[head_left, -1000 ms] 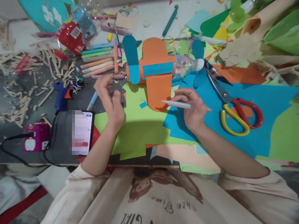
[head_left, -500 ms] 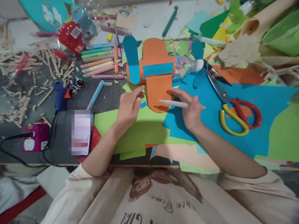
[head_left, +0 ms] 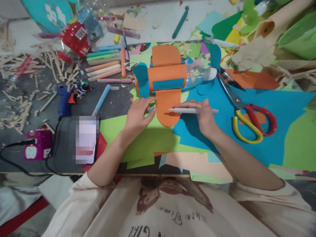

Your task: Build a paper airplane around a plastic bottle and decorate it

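A toy airplane (head_left: 166,74), built from a plastic bottle wrapped in orange paper, lies in front of me with its white cap pointing right. Blue paper strips and orange paper wings are fixed on it. My left hand (head_left: 139,115) is at the left edge of the near wing (head_left: 168,113), its fingers stretched and apart; whether the fingertips touch the plane I cannot tell. My right hand (head_left: 206,118) grips a white pen (head_left: 186,110) between thumb and fingers, the tip pointing left over the near wing. Blue paper (head_left: 259,151) lies beneath the right hand.
Scissors (head_left: 238,102) with red and yellow handles lie at the right. A blue glue gun (head_left: 64,102), its cord, a purple box (head_left: 37,146) and a phone (head_left: 86,141) are at the left. Several markers (head_left: 106,67), wooden sticks (head_left: 22,112) and paper scraps surround the plane.
The plane has rolled toward me, so its body shows more from above and its far wing looks shorter. My left fingers moved slightly right; the pen stays in my right hand.
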A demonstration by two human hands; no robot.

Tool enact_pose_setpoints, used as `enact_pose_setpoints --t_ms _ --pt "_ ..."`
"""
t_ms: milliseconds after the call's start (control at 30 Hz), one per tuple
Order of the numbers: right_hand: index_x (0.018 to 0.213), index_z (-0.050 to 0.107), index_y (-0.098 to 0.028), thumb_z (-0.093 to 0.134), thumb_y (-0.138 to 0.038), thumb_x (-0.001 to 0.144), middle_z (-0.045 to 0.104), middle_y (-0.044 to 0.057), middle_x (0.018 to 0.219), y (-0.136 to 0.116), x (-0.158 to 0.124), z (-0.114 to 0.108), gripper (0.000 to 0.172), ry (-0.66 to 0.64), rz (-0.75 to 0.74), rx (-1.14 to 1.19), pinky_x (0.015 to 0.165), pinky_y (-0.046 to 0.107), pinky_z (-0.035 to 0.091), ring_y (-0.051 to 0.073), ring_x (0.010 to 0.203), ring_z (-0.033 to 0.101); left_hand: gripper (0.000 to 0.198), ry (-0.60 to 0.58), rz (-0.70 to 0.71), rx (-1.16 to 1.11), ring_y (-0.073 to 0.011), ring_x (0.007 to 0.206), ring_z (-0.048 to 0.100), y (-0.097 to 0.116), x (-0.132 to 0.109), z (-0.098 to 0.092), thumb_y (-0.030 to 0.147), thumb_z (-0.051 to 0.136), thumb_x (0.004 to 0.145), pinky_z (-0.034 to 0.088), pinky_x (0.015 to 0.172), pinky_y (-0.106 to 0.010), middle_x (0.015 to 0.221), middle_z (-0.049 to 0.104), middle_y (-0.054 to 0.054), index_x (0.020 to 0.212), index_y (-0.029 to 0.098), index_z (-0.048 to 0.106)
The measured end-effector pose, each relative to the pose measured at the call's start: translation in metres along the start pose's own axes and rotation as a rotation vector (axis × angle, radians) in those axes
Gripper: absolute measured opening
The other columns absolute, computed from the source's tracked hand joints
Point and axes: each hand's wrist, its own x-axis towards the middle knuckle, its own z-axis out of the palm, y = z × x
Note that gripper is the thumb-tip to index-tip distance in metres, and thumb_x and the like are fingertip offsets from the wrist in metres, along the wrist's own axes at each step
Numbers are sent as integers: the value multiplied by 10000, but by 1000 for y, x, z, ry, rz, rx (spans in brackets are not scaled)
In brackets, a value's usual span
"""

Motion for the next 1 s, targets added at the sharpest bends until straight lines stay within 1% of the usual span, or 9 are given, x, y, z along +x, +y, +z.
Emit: enact_pose_setpoints --t_ms 167,300,467,567,633,767,867,933,1000 --pt "727 779 -284 265 -811 815 752 88 861 -4 3 -7 741 -78 33 -31 949 515 448 292 914 668 448 -243 -40 119 -230 877 560 8 3 -3 353 570 881 423 819 -337 962 623 -74 1290 173 542" --pt "718 772 -251 245 -784 845 759 95 834 -12 4 -10 760 -171 20 -59 964 479 451 278 943 669 474 -357 -86 158 -251 940 569 15 5 -4 393 593 870 413 873 -366 1047 624 -82 1292 185 534" --pt "795 760 -216 280 -797 827 740 105 882 -13 4 -13 755 -151 30 -59 893 439 472 258 909 656 515 -366 -104 199 -280 1020 549 16 4 -2 415 606 858 389 901 -387 1111 610 -95 1313 192 511" --pt "851 728 -236 312 -826 790 706 73 794 -10 4 -13 725 -78 45 31 729 415 495 229 744 636 564 -376 -105 213 -301 1080 523 16 3 -1 423 601 860 379 916 -399 1161 595 -100 1365 209 470" --pt "909 707 -259 338 -825 780 694 53 774 -8 5 -12 687 -44 26 104 673 403 503 227 723 631 599 -395 -116 223 -315 1106 510 17 3 0 434 599 861 374 925 -412 1182 586 -104 1396 215 444" --pt "990 684 -287 367 -825 769 719 58 958 -3 6 -8 662 -92 -3 194 902 466 520 263 976 662 638 -420 -136 242 -326 1126 501 20 3 0 446 607 856 364 942 -425 1196 576 -98 1430 249 411" --pt "996 683 -283 383 -810 780 716 64 967 1 7 -6 644 -103 -15 205 955 484 506 262 995 665 635 -425 -145 237 -323 1143 493 21 3 0 445 600 862 353 964 -425 1193 570 -93 1438 264 402" --pt "1006 682 -278 398 -789 795 712 59 906 2 7 -6 622 -83 -33 232 855 456 549 245 902 681 642 -431 -152 232 -324 1151 487 22 3 0 452 595 864 352 969 -425 1202 562 -93 1445 271 391" --pt "976 690 -267 440 -748 809 697 36 796 1 8 -6 566 -42 -49 263 667 379 564 196 709 667 658 -433 -156 226 -326 1161 479 21 3 0 458 601 858 354 972 -420 1209 556 -91 1451 275 381"
